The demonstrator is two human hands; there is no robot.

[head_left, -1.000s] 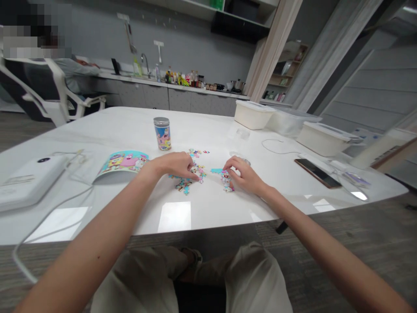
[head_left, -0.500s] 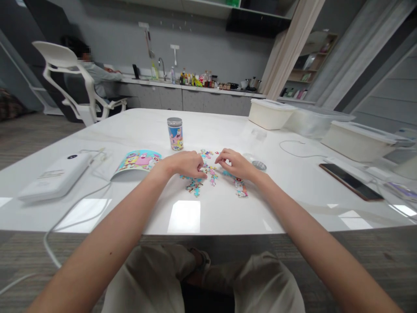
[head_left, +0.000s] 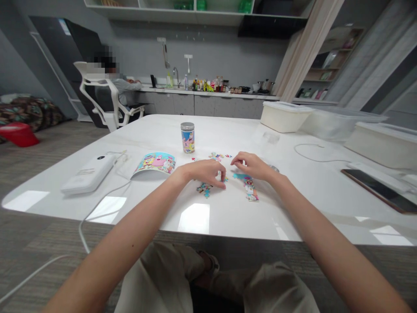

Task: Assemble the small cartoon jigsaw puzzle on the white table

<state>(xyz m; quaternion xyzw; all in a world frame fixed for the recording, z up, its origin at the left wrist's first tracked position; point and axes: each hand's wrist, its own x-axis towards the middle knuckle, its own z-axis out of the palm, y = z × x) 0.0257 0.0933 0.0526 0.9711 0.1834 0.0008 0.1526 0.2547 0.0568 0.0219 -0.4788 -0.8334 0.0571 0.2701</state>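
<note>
My left hand (head_left: 208, 171) hovers low over loose jigsaw pieces (head_left: 204, 189), its fingers curled and its thumb apart from them. Some pieces show through that gap; others are hidden beneath the hand. Opposite it, my right hand (head_left: 250, 164) is bent at the fingers, with the fingertips apart and nothing visible between them. Just below the right hand lies a joined strip of puzzle (head_left: 250, 189) with a cartoon figure on it. More pieces (head_left: 216, 155) are scattered beyond both hands. A curved picture sheet (head_left: 155, 162) with cartoon figures lies to the left.
A cartoon-printed can (head_left: 188, 138) with a metal lid stands behind the pieces. On the left are a white power bank (head_left: 89, 174) and cables. A phone (head_left: 379, 189) and lidded storage boxes (head_left: 285, 117) are on the right. Another person sits in a white chair (head_left: 99, 93) farther back.
The view has swung left. My left hand has shifted right and nearer over the pieces, its thumb now farther from the fingers. My right hand has moved slightly right.
</note>
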